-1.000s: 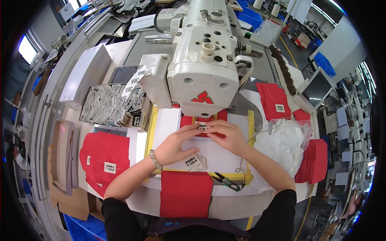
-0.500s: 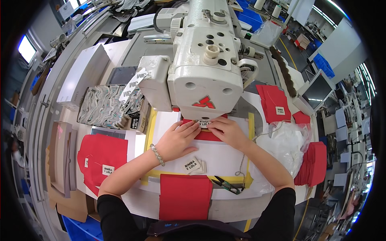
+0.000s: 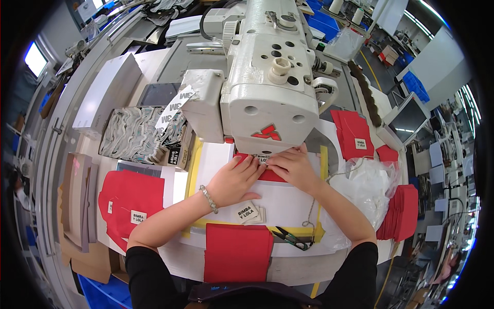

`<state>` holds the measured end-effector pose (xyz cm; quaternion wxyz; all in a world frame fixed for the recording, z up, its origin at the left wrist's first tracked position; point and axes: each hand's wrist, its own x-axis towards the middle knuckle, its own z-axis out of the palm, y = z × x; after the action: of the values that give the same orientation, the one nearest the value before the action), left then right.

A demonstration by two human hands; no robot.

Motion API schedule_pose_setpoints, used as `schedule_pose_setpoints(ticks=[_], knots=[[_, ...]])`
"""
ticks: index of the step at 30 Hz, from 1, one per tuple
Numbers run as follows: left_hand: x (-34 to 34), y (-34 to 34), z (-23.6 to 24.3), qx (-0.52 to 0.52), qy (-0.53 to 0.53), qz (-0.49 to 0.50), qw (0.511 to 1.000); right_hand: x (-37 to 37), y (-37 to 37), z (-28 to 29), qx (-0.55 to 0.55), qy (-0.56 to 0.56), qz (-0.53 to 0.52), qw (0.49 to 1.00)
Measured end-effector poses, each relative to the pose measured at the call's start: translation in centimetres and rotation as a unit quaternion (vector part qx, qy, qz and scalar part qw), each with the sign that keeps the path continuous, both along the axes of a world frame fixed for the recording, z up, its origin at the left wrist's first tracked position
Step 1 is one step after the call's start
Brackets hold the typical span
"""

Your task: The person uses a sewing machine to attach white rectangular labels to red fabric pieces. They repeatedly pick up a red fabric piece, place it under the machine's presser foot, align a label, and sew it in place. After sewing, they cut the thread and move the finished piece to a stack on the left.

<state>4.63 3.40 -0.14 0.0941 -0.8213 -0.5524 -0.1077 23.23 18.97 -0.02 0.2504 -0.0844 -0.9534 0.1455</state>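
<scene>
At the centre of the frame, a label (image 3: 262, 158) lies on a red cloth (image 3: 274, 176) just below the head of the sewing machine (image 3: 272, 110), which fills the upper middle. The left hand (image 3: 234, 180) reaches in from the lower left, a bracelet (image 3: 208, 200) at its wrist; its fingers are stretched forward side by side, tips at the label's left edge, and its thumb stands well apart, gripping nothing. The right hand (image 3: 294, 170) comes from the lower right, fingers bent, tips at the label's right edge; whether they pinch it or only press it, I cannot tell. Below the hands sits a small pile of spare labels (image 3: 248, 212), with dark snips (image 3: 291, 238) to its lower right and a red stack (image 3: 237, 252) at the bottom middle. More red pieces (image 3: 131, 190) lie at the left, below a box of packed strips (image 3: 135, 136). Towards the right, a clear bag (image 3: 357, 193) of white material rests between red panels (image 3: 352, 135) above and a red pile (image 3: 401, 213) below.
</scene>
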Motion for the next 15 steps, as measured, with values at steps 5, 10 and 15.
schedule_pose_setpoints(ticks=[5,10,15], knots=[[-0.3,0.2,0.0,-0.024,-0.048,0.003,0.999,0.7,0.5,1.0,0.048,-0.022,-0.01,0.999],[0.0,0.6,0.0,-0.062,-0.069,0.037,0.995,1.5,0.8,0.6,0.11,-0.062,0.008,0.992],[-0.3,0.6,-0.1,-0.032,-0.061,0.034,0.997,1.8,0.4,0.4,0.139,-0.084,0.026,0.986]])
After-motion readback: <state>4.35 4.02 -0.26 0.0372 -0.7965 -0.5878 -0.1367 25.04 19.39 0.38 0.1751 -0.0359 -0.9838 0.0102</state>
